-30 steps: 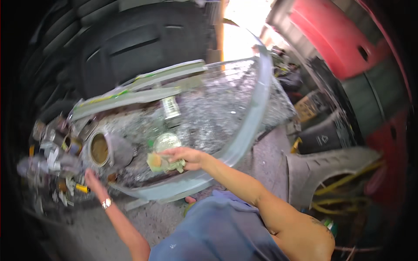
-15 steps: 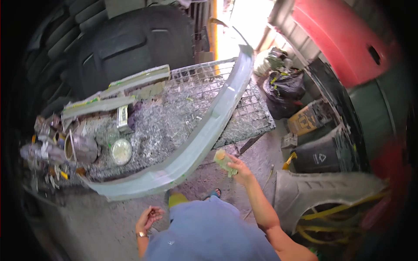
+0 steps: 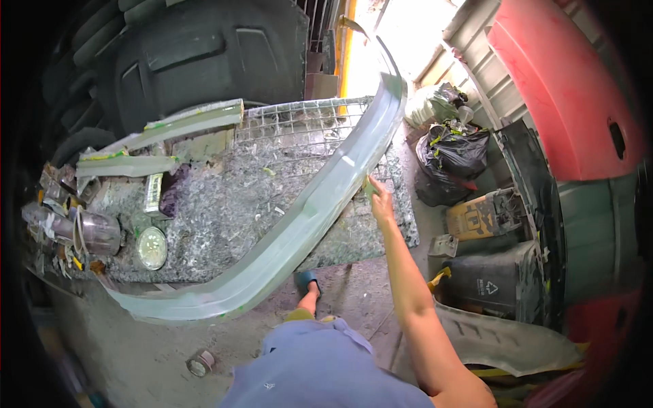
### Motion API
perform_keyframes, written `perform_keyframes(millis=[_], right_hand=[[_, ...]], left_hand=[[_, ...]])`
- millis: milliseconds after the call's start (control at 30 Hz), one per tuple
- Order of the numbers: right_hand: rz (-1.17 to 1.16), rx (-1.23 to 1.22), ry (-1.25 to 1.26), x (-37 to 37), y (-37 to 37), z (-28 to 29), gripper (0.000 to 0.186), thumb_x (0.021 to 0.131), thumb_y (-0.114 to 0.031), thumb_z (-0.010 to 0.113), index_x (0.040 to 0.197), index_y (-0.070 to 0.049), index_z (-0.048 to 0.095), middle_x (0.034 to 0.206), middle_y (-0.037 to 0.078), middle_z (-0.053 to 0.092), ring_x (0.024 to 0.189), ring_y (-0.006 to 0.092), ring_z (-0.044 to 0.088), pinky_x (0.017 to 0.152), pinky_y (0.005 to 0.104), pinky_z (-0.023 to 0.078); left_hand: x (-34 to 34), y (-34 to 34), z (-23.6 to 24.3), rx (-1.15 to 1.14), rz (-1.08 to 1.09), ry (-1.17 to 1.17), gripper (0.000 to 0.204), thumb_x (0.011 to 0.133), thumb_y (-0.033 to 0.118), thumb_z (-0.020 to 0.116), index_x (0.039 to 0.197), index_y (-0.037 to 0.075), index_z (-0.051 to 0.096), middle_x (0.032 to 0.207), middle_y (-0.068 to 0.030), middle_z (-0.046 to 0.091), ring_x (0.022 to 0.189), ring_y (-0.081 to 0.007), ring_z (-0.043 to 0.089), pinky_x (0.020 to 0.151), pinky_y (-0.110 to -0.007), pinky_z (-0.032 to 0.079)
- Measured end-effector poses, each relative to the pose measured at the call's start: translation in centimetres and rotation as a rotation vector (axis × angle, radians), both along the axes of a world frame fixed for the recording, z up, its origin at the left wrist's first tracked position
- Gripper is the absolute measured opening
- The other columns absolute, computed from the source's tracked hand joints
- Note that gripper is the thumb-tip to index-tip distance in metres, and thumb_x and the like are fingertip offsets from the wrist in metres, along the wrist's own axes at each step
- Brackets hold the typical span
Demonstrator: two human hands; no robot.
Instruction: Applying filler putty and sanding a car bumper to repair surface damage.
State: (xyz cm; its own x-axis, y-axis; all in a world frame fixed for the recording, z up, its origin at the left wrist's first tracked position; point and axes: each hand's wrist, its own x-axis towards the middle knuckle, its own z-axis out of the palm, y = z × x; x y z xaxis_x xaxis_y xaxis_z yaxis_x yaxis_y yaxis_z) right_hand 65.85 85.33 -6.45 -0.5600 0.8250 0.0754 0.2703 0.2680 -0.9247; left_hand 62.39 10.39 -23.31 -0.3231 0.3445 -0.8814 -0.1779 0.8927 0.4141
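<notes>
Right hand (image 3: pixel 382 202): fingers closed on greenish pad (image 3: pixel 369 185), mostly hidden; just beside outer edge of pale curved bumper strip (image 3: pixel 322 197), contact unclear. Strip: across counter (image 3: pixel 211 217), toward 10 o'clock from hand; bowed long axis, 2 to 8 o'clock. Left hand: out of view.

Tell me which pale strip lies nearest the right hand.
The long curved strip, sweeping diagonally across the table; the two shorter, straighter strips lie at its back left.
</notes>
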Motion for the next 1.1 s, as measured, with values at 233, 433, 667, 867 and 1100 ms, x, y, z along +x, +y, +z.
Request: perform_keyframes(millis=[233,433,667,867,1100], right_hand=[[0.22,0.339,-0.332,-3.3,0.7,1.4,0.056,0.071,0.018,0.046,0.122,-0.002,0.057,0.119,0.023,0.054,0.113,0.0375,0.053,0.098,0.0403,0.043],[0.382,0.307,-0.247,-2.1,-11.4,-0.3,0.057,0.078,0.016,0.042,0.128,-0.009,0.055,0.122,0.016,0.054,0.117,0.0299,0.051,0.1,0.0372,0.041],[0.318,-0.292,0.01,1.7,-5.8,-0.3,0.049,0.081,0.013,0.044,0.123,-0.007,0.059,0.132,0.013,0.05,0.124,0.0246,0.046,0.105,0.0352,0.036],[0.324,0.44,-0.317,-1.2,3.7,1.9,0.055,0.076,0.016,0.044,0.128,-0.003,0.053,0.118,0.019,0.053,0.111,0.0349,0.052,0.098,0.0396,0.043],[0.657,0.369,-0.231,-0.9,-9.2,0.0,0.051,0.076,0.013,0.048,0.126,0.002,0.051,0.118,0.021,0.052,0.108,0.0375,0.051,0.095,0.0414,0.044]], left_hand=[[-0.9,13.0,0.9,0.07,0.712,-0.347,0.033,0.094,0.03,0.056,0.111,0.001,0.054,0.104,-0.0138,0.064,0.096,-0.0235,0.063,0.077,-0.037,0.052],[-1.6,17.2,2.6,0.055,0.761,-0.27,0.033,0.094,0.028,0.054,0.115,0.003,0.052,0.109,-0.0134,0.062,0.1,-0.0242,0.062,0.078,-0.037,0.051],[3.2,17.2,3.7,-0.008,0.862,-0.2,0.031,0.095,0.029,0.053,0.116,0.006,0.052,0.106,-0.0123,0.063,0.096,-0.0236,0.063,0.077,-0.038,0.05],[8.1,19.4,4.7,0.029,0.915,-0.176,0.028,0.094,0.03,0.053,0.11,0.007,0.055,0.105,-0.0096,0.064,0.093,-0.021,0.063,0.078,-0.036,0.05],[12.1,24.3,8.9,0.044,0.989,-0.117,0.03,0.094,0.03,0.052,0.111,0.006,0.057,0.107,-0.0089,0.064,0.101,-0.0218,0.062,0.083,-0.036,0.049]])
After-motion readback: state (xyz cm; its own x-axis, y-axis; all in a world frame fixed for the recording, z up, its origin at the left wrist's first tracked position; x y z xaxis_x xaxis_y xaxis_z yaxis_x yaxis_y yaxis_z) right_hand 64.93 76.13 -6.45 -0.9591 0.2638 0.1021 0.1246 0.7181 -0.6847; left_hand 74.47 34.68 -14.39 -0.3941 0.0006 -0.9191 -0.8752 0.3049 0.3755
